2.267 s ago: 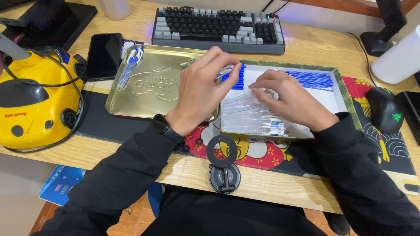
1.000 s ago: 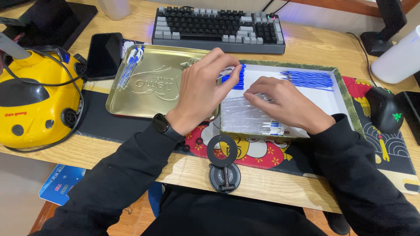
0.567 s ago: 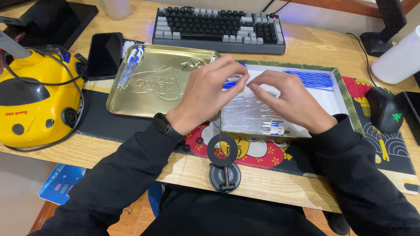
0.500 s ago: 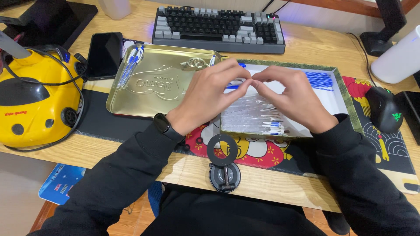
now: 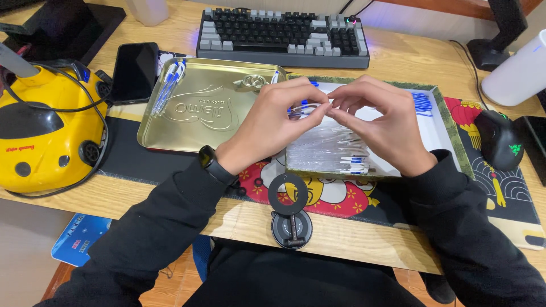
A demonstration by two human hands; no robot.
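Left hand: I am seeing its thumb and forefinger pressing together on a small clear plastic sleeve with a blue-and-white piece inside, held just above the tray.
Right hand: it is pinching the other end of that same small sleeve, fingertips nearly touching those of the left.
Where the piece is: it is hanging between both hands, over the near-left part of the shallow green-rimmed rectangular tray.
Stock: a stack of clear sleeves is lying in the tray under the hands; loose blue pieces are sitting at the far right of it.
Beside it: the gold metal tin lid is lying just left of the tray.
Step in hand: I judge I am working one sleeve open or shut.
Next move: it is calling for fine fingertip control, without crushing the thin plastic.
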